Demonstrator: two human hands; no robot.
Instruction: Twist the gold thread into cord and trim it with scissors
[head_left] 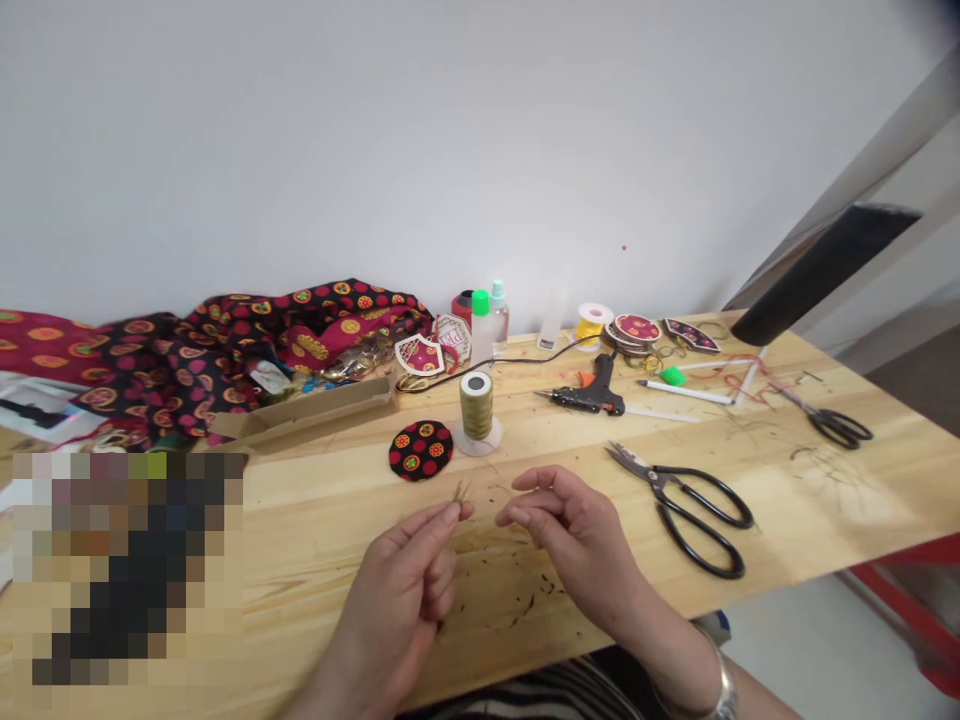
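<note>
My left hand is closed, thumb and forefinger pinching a small bunch of olive-gold thread whose ends stick up. Just to the right, my right hand has its thumb and fingertips drawn together at a fine strand of the same colour. A short gap separates the two hands above the table. Behind them stands a spool of olive-gold thread on a pale base. Beside the spool lies a round, black patterned fabric disc. Large black-handled scissors rest open to the right of my right hand.
A black glue gun, a white pen and smaller scissors lie farther back. Bottles stand near the wall. Patterned cloth and a cardboard tray occupy the left. Dark scraps dot the wooden table.
</note>
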